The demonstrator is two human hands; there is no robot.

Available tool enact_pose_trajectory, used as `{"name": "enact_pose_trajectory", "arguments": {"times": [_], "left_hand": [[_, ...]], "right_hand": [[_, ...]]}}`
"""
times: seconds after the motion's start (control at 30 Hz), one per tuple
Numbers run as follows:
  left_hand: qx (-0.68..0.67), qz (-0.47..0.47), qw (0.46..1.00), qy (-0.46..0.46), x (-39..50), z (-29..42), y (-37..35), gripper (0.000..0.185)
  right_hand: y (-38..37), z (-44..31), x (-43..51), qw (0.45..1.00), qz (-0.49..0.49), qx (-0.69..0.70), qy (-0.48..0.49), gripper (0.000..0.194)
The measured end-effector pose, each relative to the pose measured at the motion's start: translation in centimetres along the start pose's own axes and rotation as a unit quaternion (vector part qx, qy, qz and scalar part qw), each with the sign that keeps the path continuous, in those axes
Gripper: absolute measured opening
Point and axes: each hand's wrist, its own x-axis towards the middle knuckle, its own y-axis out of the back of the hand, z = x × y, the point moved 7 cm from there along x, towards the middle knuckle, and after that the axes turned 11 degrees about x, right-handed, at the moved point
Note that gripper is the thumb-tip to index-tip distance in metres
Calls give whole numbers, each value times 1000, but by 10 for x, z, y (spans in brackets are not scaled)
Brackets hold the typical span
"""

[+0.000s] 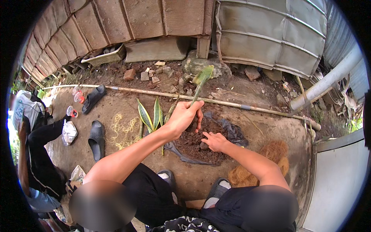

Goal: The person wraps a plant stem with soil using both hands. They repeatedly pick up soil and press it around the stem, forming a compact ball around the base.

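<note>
My left hand (185,117) grips the stem of a broad green leaf cutting (203,78), which points up and away from me. Dark matter shows under its curled fingers; I cannot tell if it is soil on the cutting's base. My right hand (216,141) rests with spread fingertips on loose brown soil (185,143), beside a dark clod (204,145). The soil is heaped on a black plastic sheet (236,133). Left of the heap stands a snake plant (149,116) with yellow-edged leaves, its base partly hidden by my left forearm.
Tangled yellow twine (123,132) and loose black sandals (96,140) lie leftward. Brown fibre (272,153) sits near my right arm. A bamboo pole (162,93) crosses beyond the soil. Bricks (129,74) lie by the metal wall. A person (40,139) sits at far left.
</note>
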Motion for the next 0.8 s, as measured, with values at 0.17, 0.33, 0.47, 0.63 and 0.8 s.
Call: {"name": "enact_pose_trajectory", "arguments": {"times": [0.17,0.33,0.47,0.63,0.8], "left_hand": [[10,-2,1000,7,-3,0,-2,40],[-2,6,1000,22,-5,2,-7,39],[-16,19,999,28,-7,-2,-1,37],[-18,23,999,37,-8,-4,3,37],[-7,12,999,36,-5,-5,4,36]], "right_hand": [[15,-17,-9,996,4,-3,90,52],[-10,-16,0,995,-9,-22,96,45],[-6,-23,6,995,17,-47,89,42],[-9,-25,11,995,8,-75,65,38],[-13,-26,14,995,27,-76,64,34]]}}
